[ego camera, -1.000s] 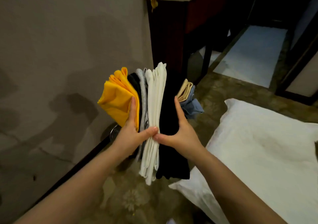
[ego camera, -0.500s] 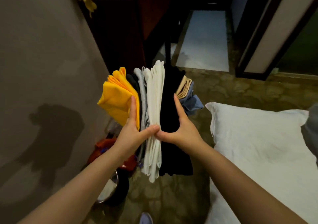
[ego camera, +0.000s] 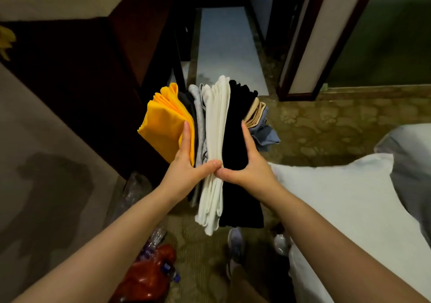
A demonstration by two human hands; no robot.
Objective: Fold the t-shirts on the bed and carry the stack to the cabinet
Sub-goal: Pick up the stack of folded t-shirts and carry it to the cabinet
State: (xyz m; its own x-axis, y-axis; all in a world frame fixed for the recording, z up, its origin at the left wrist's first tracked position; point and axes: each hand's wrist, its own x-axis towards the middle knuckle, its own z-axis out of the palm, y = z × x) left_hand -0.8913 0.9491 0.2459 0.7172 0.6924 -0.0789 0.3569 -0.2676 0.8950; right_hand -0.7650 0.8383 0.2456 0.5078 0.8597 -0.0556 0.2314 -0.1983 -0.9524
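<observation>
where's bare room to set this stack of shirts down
Bare: the white bedding right of your right hand, and the near corner of the pale countertop, upper left. Crowded: the floor under the stack, with a red bag, plastic bottles and a shoe.

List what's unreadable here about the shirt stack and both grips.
Head view:
- Most fingers of the left hand and right hand: hidden behind the stack of folded t-shirts.
- The beige folded t-shirt: mostly covered by the black folded t-shirt; shirt count unclear.
- The pale-topped dark wooden unit: cut off by the top-left edge.
</observation>
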